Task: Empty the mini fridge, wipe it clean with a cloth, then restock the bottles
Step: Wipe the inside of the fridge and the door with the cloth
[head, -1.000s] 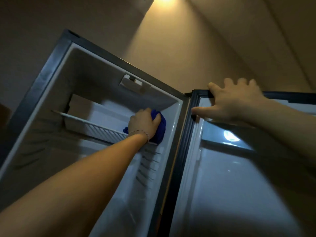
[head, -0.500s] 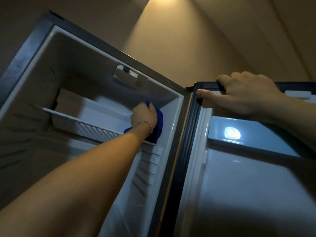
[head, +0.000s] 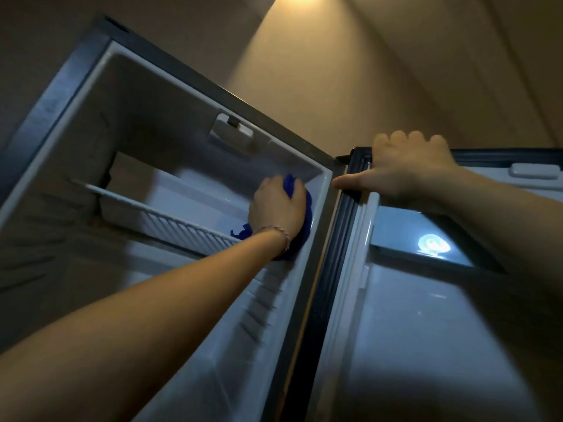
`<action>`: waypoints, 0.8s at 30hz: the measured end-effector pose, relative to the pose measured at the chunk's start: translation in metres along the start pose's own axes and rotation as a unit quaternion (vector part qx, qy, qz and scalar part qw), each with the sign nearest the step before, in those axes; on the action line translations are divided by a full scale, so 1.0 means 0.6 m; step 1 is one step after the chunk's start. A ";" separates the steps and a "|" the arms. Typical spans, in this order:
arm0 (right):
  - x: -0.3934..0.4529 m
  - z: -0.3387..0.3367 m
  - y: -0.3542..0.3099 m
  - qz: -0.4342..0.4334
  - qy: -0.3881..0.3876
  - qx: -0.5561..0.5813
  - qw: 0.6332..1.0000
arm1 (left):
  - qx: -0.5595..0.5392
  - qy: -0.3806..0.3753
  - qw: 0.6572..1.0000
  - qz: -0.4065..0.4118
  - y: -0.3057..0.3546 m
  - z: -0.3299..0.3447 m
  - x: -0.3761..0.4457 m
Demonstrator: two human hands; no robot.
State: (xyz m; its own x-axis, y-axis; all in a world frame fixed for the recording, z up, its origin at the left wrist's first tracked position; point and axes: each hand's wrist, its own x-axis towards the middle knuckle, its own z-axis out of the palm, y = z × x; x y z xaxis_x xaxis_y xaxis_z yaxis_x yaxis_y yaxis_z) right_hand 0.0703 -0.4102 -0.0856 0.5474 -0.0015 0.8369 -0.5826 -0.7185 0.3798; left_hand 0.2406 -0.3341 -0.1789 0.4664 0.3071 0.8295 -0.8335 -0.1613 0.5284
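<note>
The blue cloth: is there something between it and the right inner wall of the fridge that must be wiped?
Nothing visible. The left hand presses the blue cloth directly on the fridge's right inner wall, above the wire shelf.

**Walls, ceiling and a lamp's glow**

A plain beige wall (head: pixel 304 95) fills the upper middle of the view. At its top edge a warm light (head: pixel 297 0) spreads downward in a widening pale cone. To the right a ceiling (head: pixel 493 56) slants away, crossed by faint straight lines. At the upper left a darker, shadowed wall (head: pixel 45 35) runs to the view's left edge.
</note>
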 end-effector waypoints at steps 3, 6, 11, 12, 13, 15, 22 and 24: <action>-0.004 -0.002 -0.002 0.004 0.007 0.005 1.000 | -0.005 0.023 0.999 0.023 0.009 0.002 -0.025; -0.005 -0.006 -0.005 0.002 0.010 0.006 1.000 | -0.026 0.040 0.998 0.051 0.010 0.012 -0.017; 0.003 -0.011 -0.007 -0.032 -0.010 0.004 0.999 | -0.068 0.057 0.995 0.053 0.013 0.030 0.033; 0.005 -0.012 -0.006 -0.037 -0.012 0.002 0.999 | -0.071 0.062 0.994 0.057 0.009 0.034 0.039; 0.006 -0.011 -0.005 -0.040 -0.012 0.000 0.999 | -0.073 0.064 0.993 0.060 0.003 0.038 0.043; 0.008 -0.008 -0.003 -0.042 -0.007 -0.003 0.999 | -0.082 0.057 0.994 0.054 -0.013 0.043 0.048; 0.012 -0.001 -0.003 -0.038 -0.002 -0.011 0.999 | -0.012 -0.034 0.998 -0.051 -0.064 0.050 0.090; 0.011 -0.001 -0.003 -0.038 -0.004 -0.014 0.999 | 0.056 -0.083 0.990 -0.097 -0.062 0.047 0.097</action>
State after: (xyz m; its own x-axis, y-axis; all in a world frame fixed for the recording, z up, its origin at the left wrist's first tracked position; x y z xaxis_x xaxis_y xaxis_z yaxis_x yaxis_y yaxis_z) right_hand 0.0744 -0.4087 -0.0807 0.5947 0.0472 0.8026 -0.5561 -0.6967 0.4531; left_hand 0.3071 -0.3364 -0.1451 0.6642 0.1848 0.7243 -0.6900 -0.2211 0.6892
